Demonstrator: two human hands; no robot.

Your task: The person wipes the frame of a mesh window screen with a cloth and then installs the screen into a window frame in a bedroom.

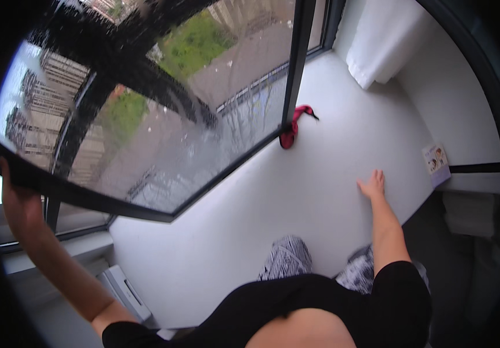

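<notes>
At the far left, my left hand (22, 203) is closed round the dark frame (105, 204) of a window sash that stands swung inward over a wide white sill. The sash's glass pane (203, 151) is wet and streaked, with drops across it. My right hand (373, 184) lies flat on the white sill (232, 214), fingers spread, holding nothing. Beyond it, by the sash's lower edge, a pink-red cloth-like thing with a black tip (293, 127) rests on the sill, partly hidden by the frame.
My knees (286, 258), in patterned trousers, are on the sill. A white curtain (380, 46) hangs at the far right. A small printed booklet or box (436, 165) stands by the sill's right edge, with a darker, lower area beside it. A white appliance-like box (125, 293) sits at lower left.
</notes>
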